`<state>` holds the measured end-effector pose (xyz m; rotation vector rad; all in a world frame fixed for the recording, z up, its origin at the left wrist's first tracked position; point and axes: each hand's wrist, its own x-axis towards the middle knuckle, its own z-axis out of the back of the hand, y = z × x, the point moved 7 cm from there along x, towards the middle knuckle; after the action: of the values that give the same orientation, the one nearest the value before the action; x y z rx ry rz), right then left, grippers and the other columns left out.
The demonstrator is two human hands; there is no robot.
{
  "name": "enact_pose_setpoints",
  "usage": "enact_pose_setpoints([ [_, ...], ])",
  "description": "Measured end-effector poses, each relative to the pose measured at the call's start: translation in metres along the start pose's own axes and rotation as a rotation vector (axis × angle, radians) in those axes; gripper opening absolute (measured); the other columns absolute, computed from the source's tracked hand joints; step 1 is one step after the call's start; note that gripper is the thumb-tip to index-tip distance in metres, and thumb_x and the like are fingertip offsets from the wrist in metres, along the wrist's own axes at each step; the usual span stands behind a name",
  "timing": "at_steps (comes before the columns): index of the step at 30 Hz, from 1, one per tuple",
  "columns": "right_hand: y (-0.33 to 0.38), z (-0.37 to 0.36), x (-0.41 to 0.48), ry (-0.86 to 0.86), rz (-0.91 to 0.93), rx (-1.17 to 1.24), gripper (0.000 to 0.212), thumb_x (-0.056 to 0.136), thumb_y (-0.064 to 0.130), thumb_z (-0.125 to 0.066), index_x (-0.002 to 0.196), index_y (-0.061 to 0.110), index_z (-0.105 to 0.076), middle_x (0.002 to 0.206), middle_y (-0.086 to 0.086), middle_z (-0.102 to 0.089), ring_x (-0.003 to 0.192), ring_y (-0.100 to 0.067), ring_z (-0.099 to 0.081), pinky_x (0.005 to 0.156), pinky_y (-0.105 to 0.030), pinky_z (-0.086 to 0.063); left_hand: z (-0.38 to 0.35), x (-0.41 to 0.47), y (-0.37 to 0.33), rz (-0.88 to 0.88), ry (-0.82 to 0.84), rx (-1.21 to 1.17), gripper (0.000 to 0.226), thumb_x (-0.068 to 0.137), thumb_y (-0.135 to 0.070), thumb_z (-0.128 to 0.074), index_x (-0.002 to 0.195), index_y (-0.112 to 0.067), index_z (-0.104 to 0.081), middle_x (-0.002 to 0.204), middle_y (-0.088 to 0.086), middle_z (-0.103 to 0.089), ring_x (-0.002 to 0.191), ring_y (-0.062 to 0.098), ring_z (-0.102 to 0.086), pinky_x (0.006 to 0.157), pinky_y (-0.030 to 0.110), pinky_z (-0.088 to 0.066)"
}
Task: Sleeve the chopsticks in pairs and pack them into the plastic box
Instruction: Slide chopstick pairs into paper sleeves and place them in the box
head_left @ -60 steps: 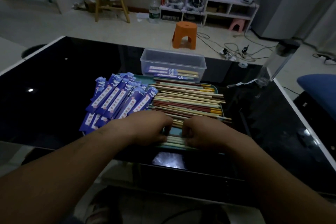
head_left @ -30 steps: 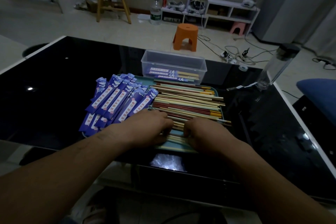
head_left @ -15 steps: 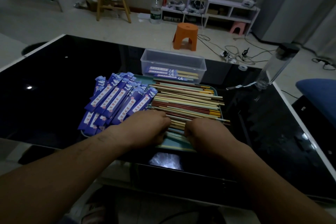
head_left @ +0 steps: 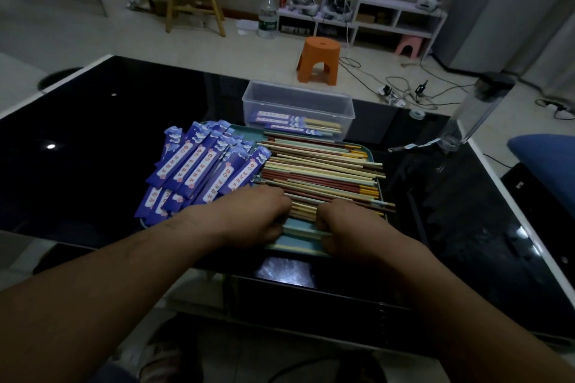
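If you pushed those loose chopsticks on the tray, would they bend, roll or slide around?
Probably stiff and light: the chopsticks are thin, straight sticks. Piled loosely in layers, they would likely slide over each other. The tray's raised rim should stop most that roll.

No wording is showing clearly enough to read; the purple paper sleeves [head_left: 202,171] fanned on the table are each carrying a white strip of small red characters with a round mark at one end, all too blurred to make out; the packed sleeves [head_left: 280,121] inside the clear plastic box [head_left: 298,102] are showing the same strips; a clear water bottle [head_left: 267,19] on the floor is wearing a green label band, also illegible.
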<state>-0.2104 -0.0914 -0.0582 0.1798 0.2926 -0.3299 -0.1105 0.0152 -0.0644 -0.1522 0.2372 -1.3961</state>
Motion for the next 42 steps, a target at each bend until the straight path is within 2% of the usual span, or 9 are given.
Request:
enact_pose_setpoints([
  [11, -0.023, 0.021, 0.003, -0.19, 0.069, 0.263, 0.019, 0.102, 0.025, -0.06, 0.084, 0.031, -0.055, 0.087, 0.009, -0.06, 0.087, -0.018, -0.059, 0.072, -0.03, -0.041, 0.011, 0.0, 0.005, 0.099, -0.024, -0.18, 0.02, 0.108, -0.039, -0.042, 0.094, -0.025, -0.043, 0.092, -0.005, -0.056, 0.083, 0.017, -0.054, 0.069, 0.035, -0.036],
  [14, -0.045, 0.031, 0.0, -0.412, -0.158, 0.895, 0.019, 0.096, 0.03, -0.072, 0.11, 0.023, -0.062, 0.084, 0.0, -0.065, 0.065, -0.012, -0.062, 0.059, -0.027, -0.045, 0.016, 0.002, 0.009, 0.185, -0.091, -0.379, 0.027, 0.108, -0.04, -0.041, 0.093, -0.02, -0.051, 0.09, 0.002, -0.059, 0.083, 0.02, -0.056, 0.078, 0.041, -0.047],
  [16, -0.047, 0.019, -0.001, -0.321, -0.258, 1.403, 0.029, 0.094, 0.034, -0.074, 0.113, 0.013, -0.065, 0.078, -0.004, -0.063, 0.055, -0.012, -0.058, 0.048, -0.025, -0.041, 0.021, 0.003, 0.006, 0.203, -0.125, -0.529, 0.031, 0.109, -0.039, -0.041, 0.096, -0.015, -0.055, 0.089, 0.002, -0.059, 0.081, 0.017, -0.055, 0.078, 0.039, -0.045],
  [18, -0.024, 0.008, 0.0, -0.128, -0.222, 1.617, 0.029, 0.095, 0.038, -0.069, 0.11, 0.013, -0.069, 0.073, -0.003, -0.059, 0.053, -0.012, -0.053, 0.047, -0.023, -0.04, 0.02, 0.005, -0.003, 0.18, -0.103, -0.654, 0.03, 0.109, -0.038, -0.042, 0.1, -0.016, -0.061, 0.086, -0.005, -0.058, 0.076, 0.008, -0.053, 0.074, 0.033, -0.043],
  [20, -0.007, 0.002, 0.002, -0.08, -0.178, 1.637, 0.027, 0.104, 0.036, -0.057, 0.106, 0.012, -0.07, 0.068, -0.003, -0.059, 0.051, -0.012, -0.051, 0.047, -0.022, -0.038, 0.017, 0.006, -0.012, 0.162, -0.074, -0.772, 0.023, 0.109, -0.035, -0.043, 0.111, -0.028, -0.065, 0.084, -0.012, -0.06, 0.072, 0.001, -0.053, 0.073, 0.026, -0.044],
  [27, -0.02, 0.009, 0.005, -0.251, -0.26, 1.7, 0.028, 0.108, 0.032, -0.048, 0.101, 0.011, -0.066, 0.064, -0.001, -0.057, 0.05, -0.01, -0.049, 0.046, -0.022, -0.036, 0.024, 0.007, 0.007, 0.233, -0.168, -0.605, 0.025, 0.107, -0.034, -0.047, 0.087, -0.022, -0.055, 0.079, -0.006, -0.054, 0.073, 0.01, -0.05, 0.073, 0.036, -0.042],
  [32, -0.032, 0.012, 0.003, -0.387, -0.289, 1.692, 0.029, 0.108, 0.03, -0.05, 0.099, 0.009, -0.068, 0.066, -0.004, -0.057, 0.051, -0.013, -0.05, 0.048, -0.024, -0.036, 0.043, -0.008, 0.051, 0.439, -0.402, -0.076, 0.018, 0.102, -0.035, -0.052, 0.111, -0.019, -0.056, 0.11, 0.004, -0.053, 0.099, 0.026, -0.055, 0.076, 0.038, -0.043],
  [37, -0.033, 0.015, 0.003, -0.448, -0.274, 1.648, 0.029, 0.108, 0.032, -0.051, 0.101, 0.01, -0.069, 0.066, -0.003, -0.059, 0.053, -0.013, -0.051, 0.05, -0.027, -0.038, 0.024, -0.009, 0.076, 0.639, -0.198, 0.097, 0.037, 0.098, -0.042, -0.056, 0.125, -0.016, -0.05, 0.128, 0.012, -0.051, 0.109, 0.035, -0.059, 0.078, 0.041, -0.045],
  [42, -0.032, 0.015, 0.004, -0.461, -0.287, 1.619, 0.032, 0.107, 0.035, -0.052, 0.097, 0.012, -0.071, 0.066, -0.002, -0.061, 0.052, -0.013, -0.053, 0.051, -0.027, -0.039, 0.021, -0.003, 0.08, 0.658, -0.242, 0.022, 0.033, 0.097, -0.044, -0.058, 0.118, -0.019, -0.051, 0.122, 0.009, -0.055, 0.107, 0.032, -0.059, 0.079, 0.041, -0.047],
])
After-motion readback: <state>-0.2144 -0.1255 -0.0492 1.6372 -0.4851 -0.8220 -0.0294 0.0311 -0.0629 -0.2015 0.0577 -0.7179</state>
